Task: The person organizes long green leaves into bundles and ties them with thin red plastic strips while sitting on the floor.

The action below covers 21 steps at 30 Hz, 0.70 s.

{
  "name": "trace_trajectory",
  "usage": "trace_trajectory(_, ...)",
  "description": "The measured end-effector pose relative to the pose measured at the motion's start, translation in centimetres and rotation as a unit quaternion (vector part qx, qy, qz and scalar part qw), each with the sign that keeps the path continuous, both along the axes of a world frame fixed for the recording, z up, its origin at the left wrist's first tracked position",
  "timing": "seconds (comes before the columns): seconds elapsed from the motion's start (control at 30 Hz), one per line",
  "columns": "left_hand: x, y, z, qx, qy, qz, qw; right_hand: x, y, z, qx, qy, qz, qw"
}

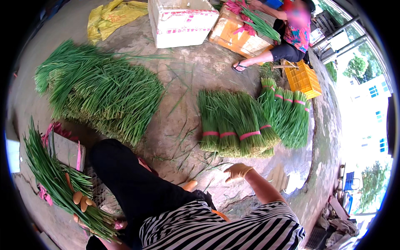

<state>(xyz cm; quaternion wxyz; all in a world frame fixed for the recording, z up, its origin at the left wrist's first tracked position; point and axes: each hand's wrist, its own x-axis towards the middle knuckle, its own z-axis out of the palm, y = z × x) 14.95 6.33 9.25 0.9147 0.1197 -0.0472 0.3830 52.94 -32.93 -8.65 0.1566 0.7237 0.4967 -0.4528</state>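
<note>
At the lower left, my left hand (pixel 82 201), with tan finger coverings, is closed round a loose bunch of garlic chives (pixel 50 173). These long green stalks lie across a low grey block (pixel 66 151) that has pink strips on and beside it. My right hand (pixel 237 171), in a tan glove, hangs above the floor with its fingers apart and nothing in it. Just beyond it lie several chive bundles (pixel 233 121) bound with pink bands. Further right is another row of banded bundles (pixel 287 112). A large loose heap of chives (pixel 104 91) spreads at the left.
A white foam box (pixel 181 25) stands at the back beside a yellow sack (pixel 114 18). At the back right a person (pixel 293 29) sits at an orange-and-white box (pixel 237 35) with chives and pink strips on it. A yellow crate (pixel 302 79) is near them. Loose stalks litter the floor.
</note>
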Motion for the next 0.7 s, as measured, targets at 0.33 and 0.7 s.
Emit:
trace_trajectory(0.33, -1.6, -0.1, -0.1, 0.023, 0.003, 0.053, 0.998, 5.7, 14.5, 3.4, 0.309, -0.237, -0.177, 0.904)
trace_trajectory(0.7, -2.8, -0.4, -1.0, -0.009, 0.052, 0.069, 0.996, 23.8, 1.7, -2.7, 0.273, -0.239, -0.532, 0.765)
